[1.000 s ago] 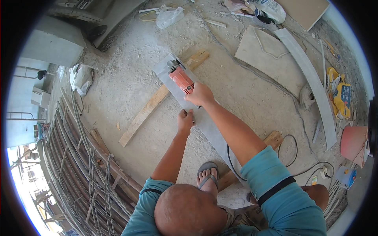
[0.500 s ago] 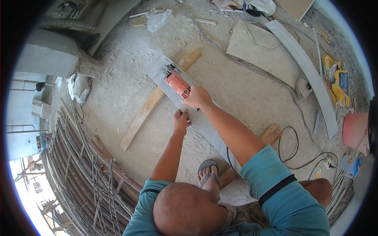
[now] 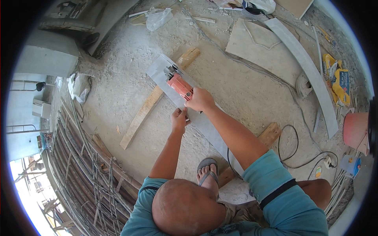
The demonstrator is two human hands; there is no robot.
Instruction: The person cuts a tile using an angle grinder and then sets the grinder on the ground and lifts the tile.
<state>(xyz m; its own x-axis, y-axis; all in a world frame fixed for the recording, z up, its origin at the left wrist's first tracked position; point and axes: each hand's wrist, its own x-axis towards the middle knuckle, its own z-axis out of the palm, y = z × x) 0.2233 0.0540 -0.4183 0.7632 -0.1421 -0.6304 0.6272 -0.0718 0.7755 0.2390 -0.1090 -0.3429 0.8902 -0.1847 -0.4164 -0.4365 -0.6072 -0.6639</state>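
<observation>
My right hand (image 3: 200,100) is closed round the rear body of a red power cutter (image 3: 180,86). The tool lies along a long grey tile strip (image 3: 204,125), its metal head and guard near the strip's far end. Close beside the tool's rear, at the strip's left edge, my left hand (image 3: 180,120) has its fingers curled in. Something small shows at those fingers, too small to make out. Two wooden boards run beneath the strip: a far one (image 3: 141,118) and a near one (image 3: 269,135). The cutter's blade is hidden from above.
A black cord (image 3: 289,128) loops on the floor to my right. Beyond it lie a large slab piece (image 3: 260,51), another grey strip (image 3: 309,70), a yellow bag (image 3: 340,84) and a red bucket (image 3: 355,131). Stacked metal pipes (image 3: 90,165) stretch along my left. My sandalled foot (image 3: 208,173) is beside the strip.
My right hand and the cutter have shifted slightly to the right and nearer along the strip. The left hand has moved very little, its fingers still curled at the strip's edge.
</observation>
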